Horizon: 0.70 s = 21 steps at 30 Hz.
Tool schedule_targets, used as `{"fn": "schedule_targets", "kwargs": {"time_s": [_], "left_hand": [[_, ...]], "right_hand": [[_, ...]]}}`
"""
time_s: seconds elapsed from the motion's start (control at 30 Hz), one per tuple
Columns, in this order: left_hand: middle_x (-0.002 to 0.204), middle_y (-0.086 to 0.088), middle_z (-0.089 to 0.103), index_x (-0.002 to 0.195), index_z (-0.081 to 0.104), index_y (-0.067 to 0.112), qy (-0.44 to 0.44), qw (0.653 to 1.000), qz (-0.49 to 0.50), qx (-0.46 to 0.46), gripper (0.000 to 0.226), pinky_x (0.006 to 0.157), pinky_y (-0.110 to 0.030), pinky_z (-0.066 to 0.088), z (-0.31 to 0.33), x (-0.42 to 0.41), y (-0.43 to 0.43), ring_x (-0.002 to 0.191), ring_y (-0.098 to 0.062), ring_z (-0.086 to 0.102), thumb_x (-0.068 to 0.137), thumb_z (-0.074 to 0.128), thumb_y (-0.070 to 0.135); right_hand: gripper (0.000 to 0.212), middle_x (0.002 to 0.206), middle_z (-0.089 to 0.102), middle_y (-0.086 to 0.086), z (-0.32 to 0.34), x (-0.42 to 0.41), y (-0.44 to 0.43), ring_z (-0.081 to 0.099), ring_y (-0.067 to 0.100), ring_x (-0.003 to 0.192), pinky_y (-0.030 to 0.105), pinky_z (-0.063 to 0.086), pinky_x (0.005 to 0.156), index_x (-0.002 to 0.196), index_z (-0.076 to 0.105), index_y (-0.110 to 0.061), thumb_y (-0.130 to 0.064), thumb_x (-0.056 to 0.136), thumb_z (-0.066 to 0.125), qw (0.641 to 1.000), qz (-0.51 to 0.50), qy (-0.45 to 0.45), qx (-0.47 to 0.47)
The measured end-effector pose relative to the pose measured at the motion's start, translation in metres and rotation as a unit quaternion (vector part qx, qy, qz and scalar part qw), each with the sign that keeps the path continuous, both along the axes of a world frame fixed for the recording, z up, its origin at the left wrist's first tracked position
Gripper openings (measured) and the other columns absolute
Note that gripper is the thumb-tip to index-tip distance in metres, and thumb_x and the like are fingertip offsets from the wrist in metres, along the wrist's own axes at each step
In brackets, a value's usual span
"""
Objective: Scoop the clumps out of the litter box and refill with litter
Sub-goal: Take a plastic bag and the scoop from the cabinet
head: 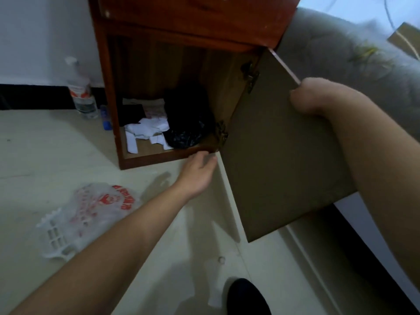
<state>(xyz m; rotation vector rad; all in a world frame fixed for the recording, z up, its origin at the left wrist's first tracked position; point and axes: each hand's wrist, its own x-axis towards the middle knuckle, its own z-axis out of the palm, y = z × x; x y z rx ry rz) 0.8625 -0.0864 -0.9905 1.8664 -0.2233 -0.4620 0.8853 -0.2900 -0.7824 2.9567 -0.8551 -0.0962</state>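
A person's right hand (304, 98), right of centre, grips the free edge of the cabinet door (272, 155), fingers curled round the edge so that only the knuckles and thumb side show. The door stands swung wide open, its plain brown inner face towards the camera, hung on two metal hinges (250, 73). The left hand (197, 173) reaches in at the centre with its fingers loosely apart and nearly straight, holding nothing. Its tips are at the lower front rail of the red-brown wooden cabinet (109, 87); blur hides whether they touch it. Inside, on the cabinet's bottom board, a crumpled black bag (186, 119) sits to the right, with white scraps of paper or cloth (147, 130) just beside it on the left. No writing on them can be made out. At the lower left of the frame, on the pale floor (45, 151), lies a thin clear plastic bag (100, 205) printed in red with a round emblem and an arc of characters too blurred to read. A white slotted scoop (53, 233) lies at the bag's left end, seemingly partly wrapped in it, well apart from both hands. At the upper left a clear bottle (80, 92) with a red and white label, unreadable, stands by the wall, and a small blue object (105, 117) lies just beside the cabinet's side. A grey sofa (329, 46) fills the upper right, and a dark shoe (247, 298) shows at the bottom edge.
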Motion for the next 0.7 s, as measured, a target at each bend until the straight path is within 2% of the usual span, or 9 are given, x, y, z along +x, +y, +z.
{"fn": "schedule_targets", "kwargs": {"time_s": [0.07,0.13,0.2,0.37,0.5,0.53,0.6,0.67,0.7], "left_hand": [[0.148,0.004,0.039,0.144,0.040,0.025,0.044,0.997,-0.023,-0.057,0.050,0.106,-0.029,0.032,0.009,-0.011,0.012,0.134,-0.015,0.037,0.101,0.036,0.050],[0.147,0.008,0.040,0.144,0.041,0.028,0.051,0.995,-0.043,-0.077,0.050,0.108,-0.028,0.030,0.011,-0.019,0.027,0.134,-0.010,0.037,0.100,0.036,0.052],[0.149,0.011,0.039,0.146,0.038,0.030,0.058,0.994,-0.047,-0.082,0.055,0.115,-0.034,0.029,0.009,-0.024,0.043,0.137,-0.010,0.034,0.098,0.038,0.055],[0.139,0.014,0.051,0.137,0.050,0.033,0.096,0.985,-0.030,-0.137,0.051,0.113,-0.034,0.032,0.014,-0.029,0.067,0.130,-0.004,0.044,0.099,0.027,0.057],[0.089,0.013,0.074,0.101,0.067,0.034,0.129,0.969,0.070,-0.198,0.060,0.073,-0.022,0.053,0.026,-0.006,0.091,0.084,-0.002,0.069,0.096,0.017,0.066],[0.093,0.011,0.074,0.105,0.066,0.034,0.116,0.969,0.103,-0.192,0.061,0.076,-0.022,0.053,0.026,0.004,0.098,0.087,-0.003,0.069,0.094,0.017,0.068],[0.126,0.006,0.064,0.128,0.057,0.035,0.097,0.965,0.167,-0.178,0.079,0.102,-0.030,0.043,0.025,0.021,0.109,0.116,-0.007,0.058,0.080,0.020,0.086],[0.148,0.007,0.044,0.146,0.039,0.036,0.066,0.959,0.219,-0.168,0.096,0.115,-0.041,0.029,0.020,0.035,0.113,0.137,-0.015,0.040,0.071,0.022,0.094],[0.151,0.006,0.040,0.148,0.035,0.033,0.042,0.955,0.239,-0.173,0.086,0.116,-0.042,0.027,0.022,0.039,0.114,0.139,-0.016,0.037,0.081,0.022,0.085]], "right_hand": [[0.037,0.124,0.061,0.021,0.007,-0.004,-0.001,0.062,0.039,0.110,0.047,0.049,0.098,0.130,0.055,-0.003,-0.024,0.101,0.047,0.994,-0.031,0.003,0.105],[0.028,0.103,0.070,0.017,0.013,-0.011,-0.001,0.073,0.034,0.083,0.053,0.059,0.078,0.121,0.060,-0.004,-0.020,0.098,0.054,0.970,-0.054,-0.003,0.238],[0.026,0.087,0.073,0.013,0.016,-0.013,0.005,0.074,0.021,0.064,0.039,0.061,0.057,0.118,0.061,-0.002,-0.018,0.098,0.055,0.953,-0.038,-0.020,0.299],[0.018,0.106,0.066,0.015,-0.004,0.007,0.073,0.071,0.029,0.084,0.038,0.058,0.060,0.114,0.051,-0.011,-0.024,0.103,0.045,0.900,0.007,-0.097,0.425],[0.044,0.132,0.052,0.012,-0.014,0.033,0.126,0.066,0.037,0.098,0.041,0.062,0.057,0.144,0.033,-0.017,-0.036,0.104,0.033,0.876,0.000,-0.164,0.454],[0.052,0.137,0.049,0.012,-0.016,0.036,0.131,0.069,0.035,0.094,0.040,0.062,0.060,0.149,0.028,-0.017,-0.043,0.104,0.031,0.878,-0.003,-0.172,0.446],[0.066,0.137,0.052,0.011,-0.028,0.038,0.140,0.071,0.029,0.086,0.039,0.063,0.067,0.151,0.028,-0.014,-0.058,0.101,0.027,0.876,0.001,-0.196,0.441],[0.076,0.135,0.054,0.011,-0.051,0.038,0.147,0.068,0.028,0.097,0.040,0.061,0.075,0.152,0.027,-0.014,-0.067,0.097,0.025,0.862,0.023,-0.233,0.449],[0.079,0.141,0.050,0.011,-0.065,0.040,0.150,0.062,0.029,0.110,0.044,0.058,0.086,0.156,0.018,-0.018,-0.068,0.095,0.025,0.853,0.043,-0.245,0.458]]}}
